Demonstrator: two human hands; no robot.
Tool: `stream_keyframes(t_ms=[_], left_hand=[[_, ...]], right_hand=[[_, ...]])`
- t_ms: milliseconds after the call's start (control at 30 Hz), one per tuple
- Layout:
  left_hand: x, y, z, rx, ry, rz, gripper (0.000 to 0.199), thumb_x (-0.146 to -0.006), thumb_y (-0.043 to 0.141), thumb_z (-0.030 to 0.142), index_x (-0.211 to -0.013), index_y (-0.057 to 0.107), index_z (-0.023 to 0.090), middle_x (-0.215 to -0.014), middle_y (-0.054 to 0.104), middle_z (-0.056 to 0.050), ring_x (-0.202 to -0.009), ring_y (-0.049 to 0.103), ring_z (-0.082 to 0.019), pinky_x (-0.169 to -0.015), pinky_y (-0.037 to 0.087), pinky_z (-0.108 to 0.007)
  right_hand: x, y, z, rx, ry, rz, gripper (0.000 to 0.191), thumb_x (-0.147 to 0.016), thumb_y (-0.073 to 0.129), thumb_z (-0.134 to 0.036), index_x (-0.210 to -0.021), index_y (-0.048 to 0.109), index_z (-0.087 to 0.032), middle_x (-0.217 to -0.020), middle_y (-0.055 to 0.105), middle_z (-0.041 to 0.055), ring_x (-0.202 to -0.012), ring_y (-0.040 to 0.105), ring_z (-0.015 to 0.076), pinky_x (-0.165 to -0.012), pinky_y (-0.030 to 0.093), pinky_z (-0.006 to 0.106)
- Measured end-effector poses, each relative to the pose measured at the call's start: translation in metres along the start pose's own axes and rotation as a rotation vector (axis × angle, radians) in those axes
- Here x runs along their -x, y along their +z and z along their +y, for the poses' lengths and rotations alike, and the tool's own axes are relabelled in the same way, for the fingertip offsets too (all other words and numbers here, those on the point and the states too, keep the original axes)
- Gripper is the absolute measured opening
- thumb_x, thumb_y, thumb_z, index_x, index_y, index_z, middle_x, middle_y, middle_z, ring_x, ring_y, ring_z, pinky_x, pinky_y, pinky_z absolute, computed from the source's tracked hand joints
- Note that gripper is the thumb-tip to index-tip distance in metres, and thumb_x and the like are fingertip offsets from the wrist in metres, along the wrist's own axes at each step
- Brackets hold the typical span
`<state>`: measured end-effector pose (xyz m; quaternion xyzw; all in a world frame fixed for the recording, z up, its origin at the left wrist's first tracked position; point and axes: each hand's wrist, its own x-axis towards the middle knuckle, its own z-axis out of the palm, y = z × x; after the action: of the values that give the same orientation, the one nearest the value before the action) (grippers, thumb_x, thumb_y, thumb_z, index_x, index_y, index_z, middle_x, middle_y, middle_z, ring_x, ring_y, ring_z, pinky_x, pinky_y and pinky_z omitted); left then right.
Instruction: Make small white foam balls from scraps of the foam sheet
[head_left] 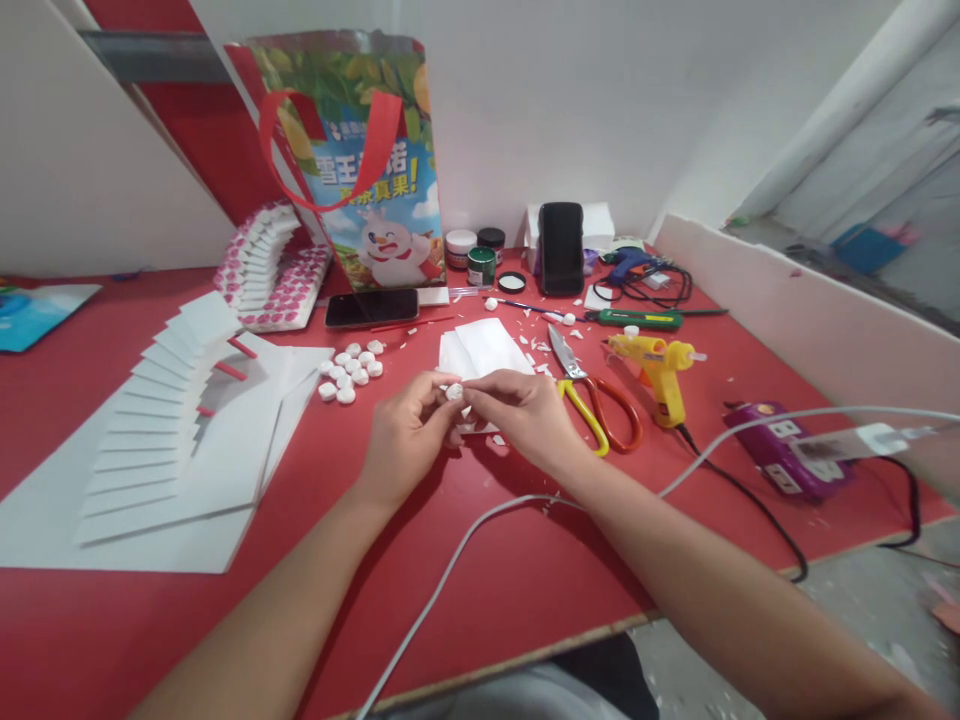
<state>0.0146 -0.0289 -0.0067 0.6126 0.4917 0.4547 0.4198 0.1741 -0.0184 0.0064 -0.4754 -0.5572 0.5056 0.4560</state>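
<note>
Near the middle of the red table, a small round white piece (454,391) is pinched between the fingertips of my left hand (411,425). My right hand (529,415) meets it from the other side, its thumb and index finger closed at the same piece. Just behind my hands lie folded white sheets (491,350). A cluster of small white discs (350,371) sits left of my left hand. Orange-and-yellow-handled scissors (600,400) lie open right of my right hand, with white scraps around the blades.
Left stands a white stepped model (154,420) on boards. Behind are a colourful bag (375,170), a phone (373,308), paint jars (481,265) and an upright black device (561,248). A yellow glue gun (660,370), purple power block (784,450) and white cable (457,570) are nearer.
</note>
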Motion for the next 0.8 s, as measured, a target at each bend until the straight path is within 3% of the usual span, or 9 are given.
stream_keyframes(t_ms=[133, 267, 433, 667, 800], left_hand=[[-0.0007, 0.0004, -0.0009, 0.017, 0.041, -0.010, 0.027, -0.090, 0.063, 0.029, -0.110, 0.070, 0.013, -0.065, 0.070, 0.001, -0.054, 0.066, -0.013, -0.058, 0.057, -0.023], [-0.0007, 0.0007, -0.0029, -0.059, 0.112, -0.006, 0.033, -0.091, 0.061, 0.028, -0.119, 0.070, 0.011, -0.079, 0.076, -0.004, -0.063, 0.070, -0.015, -0.067, 0.058, -0.025], [0.0006, 0.0020, -0.0039, -0.061, 0.131, 0.020, 0.036, -0.091, 0.061, 0.029, -0.120, 0.070, 0.009, -0.093, 0.078, -0.009, -0.068, 0.072, -0.017, -0.068, 0.060, -0.028], [0.0017, 0.0043, -0.0038, -0.009, 0.078, 0.022, 0.035, -0.089, 0.061, 0.027, -0.117, 0.071, 0.009, -0.079, 0.077, -0.006, -0.064, 0.071, -0.017, -0.064, 0.059, -0.026], [0.0027, 0.0062, -0.0056, -0.046, 0.115, 0.037, 0.033, -0.088, 0.061, 0.026, -0.115, 0.072, 0.010, -0.090, 0.078, -0.008, -0.071, 0.072, -0.017, -0.069, 0.060, -0.028]], right_hand=[[-0.0004, -0.0009, -0.0039, -0.200, 0.153, -0.011, 0.016, -0.071, 0.078, -0.030, -0.073, 0.076, -0.014, -0.061, 0.069, 0.0011, -0.055, 0.063, 0.0122, -0.059, 0.053, 0.025], [-0.0009, -0.0006, -0.0026, -0.312, 0.183, -0.001, 0.023, -0.066, 0.083, -0.033, -0.073, 0.077, -0.012, -0.063, 0.071, 0.0035, -0.055, 0.065, 0.0130, -0.062, 0.056, 0.027], [-0.0019, 0.0002, -0.0008, -0.309, 0.169, 0.008, 0.022, -0.065, 0.083, -0.032, -0.072, 0.077, -0.012, -0.062, 0.070, 0.0029, -0.055, 0.065, 0.0128, -0.061, 0.057, 0.027], [-0.0016, 0.0016, -0.0021, -0.279, 0.187, 0.026, 0.022, -0.064, 0.083, -0.031, -0.070, 0.075, -0.012, -0.061, 0.070, 0.0027, -0.054, 0.064, 0.0118, -0.059, 0.056, 0.025], [-0.0013, 0.0022, -0.0035, -0.280, 0.184, 0.023, 0.019, -0.066, 0.080, -0.029, -0.067, 0.073, -0.012, -0.059, 0.069, 0.0027, -0.051, 0.064, 0.0128, -0.057, 0.057, 0.028]])
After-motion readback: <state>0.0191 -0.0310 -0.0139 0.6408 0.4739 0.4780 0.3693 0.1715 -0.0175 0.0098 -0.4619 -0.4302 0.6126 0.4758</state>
